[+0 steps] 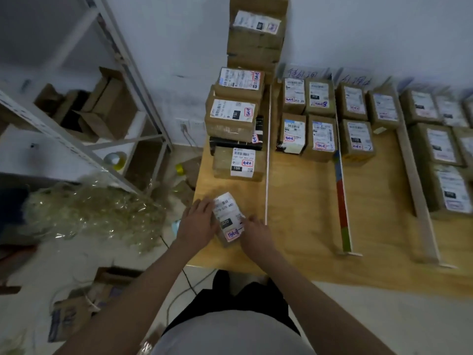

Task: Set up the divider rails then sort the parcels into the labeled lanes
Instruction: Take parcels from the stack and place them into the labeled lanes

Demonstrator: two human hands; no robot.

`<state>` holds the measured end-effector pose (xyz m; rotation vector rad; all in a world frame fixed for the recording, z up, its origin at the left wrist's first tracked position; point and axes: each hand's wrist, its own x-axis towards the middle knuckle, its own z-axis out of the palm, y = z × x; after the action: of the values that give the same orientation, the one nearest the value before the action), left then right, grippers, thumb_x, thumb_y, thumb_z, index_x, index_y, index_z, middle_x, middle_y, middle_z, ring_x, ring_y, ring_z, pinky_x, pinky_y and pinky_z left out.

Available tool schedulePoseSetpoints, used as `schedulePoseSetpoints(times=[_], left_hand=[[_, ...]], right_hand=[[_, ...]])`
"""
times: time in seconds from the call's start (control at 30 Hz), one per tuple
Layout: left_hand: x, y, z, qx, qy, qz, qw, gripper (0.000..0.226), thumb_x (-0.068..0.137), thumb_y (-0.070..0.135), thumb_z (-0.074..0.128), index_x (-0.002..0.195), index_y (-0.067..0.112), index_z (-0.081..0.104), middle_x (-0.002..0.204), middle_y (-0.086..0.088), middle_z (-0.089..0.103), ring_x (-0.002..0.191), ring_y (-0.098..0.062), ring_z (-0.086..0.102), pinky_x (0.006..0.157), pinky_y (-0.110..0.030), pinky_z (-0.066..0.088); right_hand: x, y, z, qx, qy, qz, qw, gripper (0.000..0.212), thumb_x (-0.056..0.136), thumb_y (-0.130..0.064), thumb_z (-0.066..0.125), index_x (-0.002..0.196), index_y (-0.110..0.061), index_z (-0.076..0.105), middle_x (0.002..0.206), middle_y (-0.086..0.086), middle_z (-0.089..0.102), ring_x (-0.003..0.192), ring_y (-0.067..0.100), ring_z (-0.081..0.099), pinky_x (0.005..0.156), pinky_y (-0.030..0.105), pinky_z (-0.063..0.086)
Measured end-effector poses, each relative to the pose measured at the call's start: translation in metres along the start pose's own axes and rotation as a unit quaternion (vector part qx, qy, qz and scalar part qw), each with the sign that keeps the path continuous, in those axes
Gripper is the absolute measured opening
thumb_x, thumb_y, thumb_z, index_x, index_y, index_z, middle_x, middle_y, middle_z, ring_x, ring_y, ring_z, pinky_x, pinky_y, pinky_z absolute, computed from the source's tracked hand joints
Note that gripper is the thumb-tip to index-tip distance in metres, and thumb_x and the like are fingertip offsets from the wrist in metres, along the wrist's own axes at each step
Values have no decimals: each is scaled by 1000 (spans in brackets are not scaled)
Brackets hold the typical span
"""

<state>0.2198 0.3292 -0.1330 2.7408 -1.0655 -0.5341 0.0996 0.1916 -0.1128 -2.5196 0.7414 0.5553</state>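
A small cardboard parcel (228,219) with a white shipping label sits near the front left corner of the wooden table (302,201). My left hand (198,221) grips its left side and my right hand (256,230) grips its right side. A thin white divider rail (267,155) runs front to back just right of the parcel. A rail with coloured side strips (342,201) and a pale wooden rail (419,196) lie further right. Labelled parcels fill the lanes between them, including a stack (236,119) in the left lane behind my hands.
Handwritten paper lane labels (302,73) lean against the wall behind the parcels. A metal shelf rack (84,116) with open cartons stands at the left. A heap of clear plastic wrap (92,211) and cartons (74,316) lie on the floor left of the table.
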Motion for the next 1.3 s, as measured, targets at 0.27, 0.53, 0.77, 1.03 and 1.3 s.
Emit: schedulePoseSetpoints(times=[0.27, 0.53, 0.77, 1.03, 1.3], left_hand=[[-4, -6, 8, -241, -44, -159, 956, 60, 92, 40, 64, 136, 10, 38, 134, -12, 53, 112, -29, 59, 76, -32, 42], [-4, 4, 9, -253, -108, -206, 939, 51, 91, 36, 68, 128, 5, 51, 127, -12, 62, 115, -30, 59, 79, -29, 40], [3, -2, -16, -245, -115, -172, 947, 45, 84, 44, 73, 112, 10, 66, 107, -6, 71, 94, -22, 67, 72, -31, 51], [26, 21, -76, -241, -91, -114, 959, 35, 86, 46, 72, 99, 14, 63, 101, -3, 70, 92, -21, 68, 74, -33, 56], [60, 80, -111, -250, -89, -23, 964, 39, 88, 44, 69, 113, 14, 69, 111, -3, 71, 91, -17, 64, 74, -29, 53]], right_hand=[[-18, -31, 26, 75, 10, 51, 996, 40, 93, -7, 45, 132, -13, 52, 128, 9, 43, 113, 29, 51, 91, 38, 44], [-22, -26, 22, 119, 13, 53, 991, 40, 96, -9, 47, 136, -12, 52, 132, 9, 46, 114, 30, 57, 91, 38, 48], [-14, -15, -12, 94, 72, 42, 992, 40, 96, -14, 49, 136, -11, 49, 133, 11, 51, 116, 31, 57, 92, 40, 48], [-10, 13, -75, 32, 180, 61, 981, 44, 99, -22, 46, 142, -14, 45, 139, 8, 50, 126, 26, 48, 103, 42, 43], [-21, 57, -121, 52, 253, 98, 961, 48, 100, -29, 46, 146, -16, 41, 147, 6, 44, 136, 25, 40, 110, 42, 36]])
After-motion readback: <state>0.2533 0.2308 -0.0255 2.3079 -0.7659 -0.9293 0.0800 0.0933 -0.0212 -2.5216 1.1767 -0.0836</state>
